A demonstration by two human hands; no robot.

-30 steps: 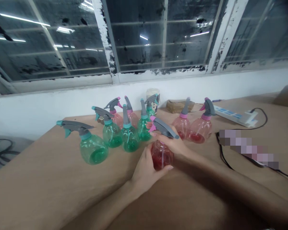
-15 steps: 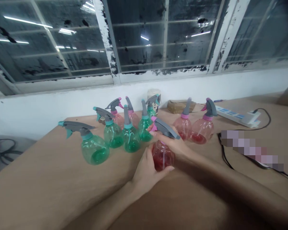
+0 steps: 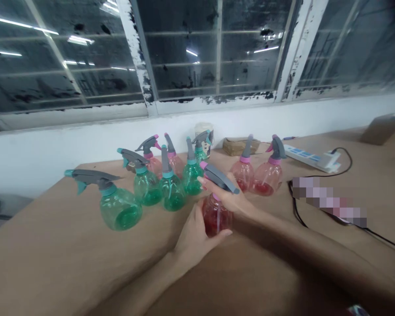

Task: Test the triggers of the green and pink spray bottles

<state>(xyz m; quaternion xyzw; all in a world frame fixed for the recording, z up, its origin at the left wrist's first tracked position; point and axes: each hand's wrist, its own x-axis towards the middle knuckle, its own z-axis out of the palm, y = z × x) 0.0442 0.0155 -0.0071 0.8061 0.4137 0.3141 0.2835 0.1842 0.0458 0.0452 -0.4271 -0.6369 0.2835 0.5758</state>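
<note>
A clear red spray bottle (image 3: 218,217) with a grey and pink trigger head stands tilted slightly in front of me, red liquid inside. My left hand (image 3: 192,230) is closed round its body from the left, thumb across the front. Wrapped about the neck and trigger head is my right hand (image 3: 232,195); part of its fingers is hidden behind the head. Just beyond, green spray bottles (image 3: 173,193) with teal collars stand in a group, and another green spray bottle (image 3: 120,210) is nearest on the left. Two red spray bottles (image 3: 266,177) stand behind my right hand.
Two pink spray bottles (image 3: 175,164) and a paper cup (image 3: 204,128) are at the back by the wall. A small cardboard box (image 3: 240,146), a white power strip (image 3: 311,158) and black cable (image 3: 296,206) lie to the right. An open carton (image 3: 378,129) is far right.
The view has shifted slightly, so the bottles and table appear further left. Both hands keep their hold on the red spray bottle, with little other visible movement.
</note>
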